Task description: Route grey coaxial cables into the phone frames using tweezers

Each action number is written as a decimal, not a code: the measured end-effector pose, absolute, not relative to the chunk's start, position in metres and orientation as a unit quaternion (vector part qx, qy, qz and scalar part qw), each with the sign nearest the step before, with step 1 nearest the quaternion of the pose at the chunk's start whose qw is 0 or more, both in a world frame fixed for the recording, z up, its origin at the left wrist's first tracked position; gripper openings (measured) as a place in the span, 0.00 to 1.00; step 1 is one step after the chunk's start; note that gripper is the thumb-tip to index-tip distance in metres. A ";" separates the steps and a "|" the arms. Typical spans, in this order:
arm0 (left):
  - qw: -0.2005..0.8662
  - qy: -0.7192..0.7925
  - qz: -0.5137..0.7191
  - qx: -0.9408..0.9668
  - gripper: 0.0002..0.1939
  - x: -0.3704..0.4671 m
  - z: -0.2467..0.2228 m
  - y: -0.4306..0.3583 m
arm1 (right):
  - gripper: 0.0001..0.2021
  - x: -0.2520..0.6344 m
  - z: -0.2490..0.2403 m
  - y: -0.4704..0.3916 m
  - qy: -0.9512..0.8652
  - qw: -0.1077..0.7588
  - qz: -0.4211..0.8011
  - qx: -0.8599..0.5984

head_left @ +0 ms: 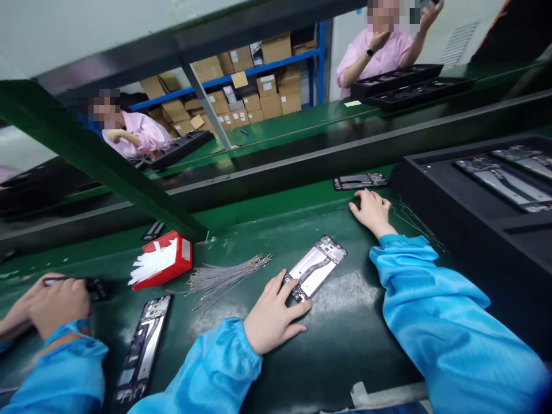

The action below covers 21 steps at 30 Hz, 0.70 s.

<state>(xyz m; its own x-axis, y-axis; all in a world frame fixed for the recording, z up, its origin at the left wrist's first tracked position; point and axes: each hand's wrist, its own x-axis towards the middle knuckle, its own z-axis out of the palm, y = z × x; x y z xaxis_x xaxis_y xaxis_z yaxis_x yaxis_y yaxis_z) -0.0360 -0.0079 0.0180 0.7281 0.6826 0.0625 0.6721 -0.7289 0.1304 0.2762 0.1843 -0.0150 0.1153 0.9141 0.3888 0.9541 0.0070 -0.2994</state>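
The left hand (278, 316) lies over the near end of the middle phone (308, 279), fingers spread and thumb held apart from them. This opened phone rests flat and aslant on the green table (336, 351), its far end pointing up and to the right. Green surface surrounds its far end and right long edge, and a wide stretch runs from there to the black tray (422, 201).

The right hand (373, 211) is just beside the near edge of the far phone (360, 181), fingers bent; whether it pinches the small dark patch by its thumb, I cannot tell. The tray's raised side wall stands close on its right, with loose thin wires (411, 221) between.

To the left of the middle phone, a fanned bundle of wires (230, 273) takes up the room as far as the red box (166, 273) of white strips. The left phone (149, 342) lies between the left sleeve (207, 368) and a co-worker's hands (60, 302), narrowing the space on that side.
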 end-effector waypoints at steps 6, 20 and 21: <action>0.118 0.361 0.154 0.912 0.11 -0.055 0.018 0.012 | 0.15 0.250 -0.005 0.138 -0.769 0.255 0.006 -0.586; -0.115 0.531 0.114 0.832 0.06 -0.090 0.012 0.041 | 0.28 0.164 0.009 0.039 -0.937 0.129 0.034 -0.324; -0.120 0.530 0.111 0.832 0.06 -0.090 0.011 0.041 | 0.29 0.164 0.008 0.039 -0.932 0.125 0.026 -0.341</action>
<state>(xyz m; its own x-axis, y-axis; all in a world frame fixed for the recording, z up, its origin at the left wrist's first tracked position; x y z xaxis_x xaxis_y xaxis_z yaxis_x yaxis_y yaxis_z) -0.0903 0.0414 0.0113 0.4143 0.8546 0.3131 0.9083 -0.4101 -0.0824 0.1637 0.0387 0.0083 -0.7368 0.6409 0.2154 0.6282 0.7667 -0.1326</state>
